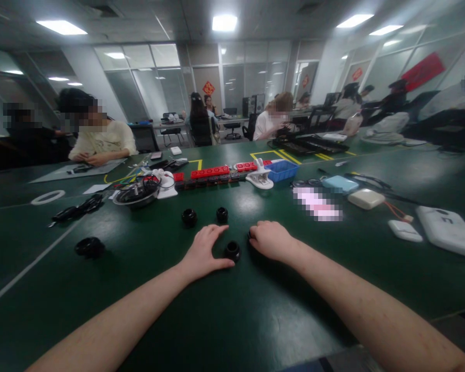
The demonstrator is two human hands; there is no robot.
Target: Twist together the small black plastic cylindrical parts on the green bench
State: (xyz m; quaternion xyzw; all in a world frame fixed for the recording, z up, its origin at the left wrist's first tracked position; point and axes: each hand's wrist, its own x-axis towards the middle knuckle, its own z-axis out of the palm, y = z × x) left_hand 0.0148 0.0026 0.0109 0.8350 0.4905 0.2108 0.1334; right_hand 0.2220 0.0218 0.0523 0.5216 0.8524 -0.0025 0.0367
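Note:
My left hand [205,251] is open, thumb and fingers spread around the near side of a small black round piece [232,251] with a hole in its top. Whether it touches that piece I cannot tell. To its right, my right hand [272,239] curls its fingers over another black piece [250,235], of which only a dark edge shows. Two similar black round pieces stand beyond my left hand, one at the left [189,217] and one closer to the middle [222,215]. Farther left lies a larger-looking black piece [90,248], perhaps tipped over.
Across the green table [170,320] are a metal bowl [136,198] of dark items, red blocks [210,172], a white clip stand [260,178] and a blue bin [282,170]. A black cable [77,209] lies left; white cases [447,231] lie right. Several people sit beyond.

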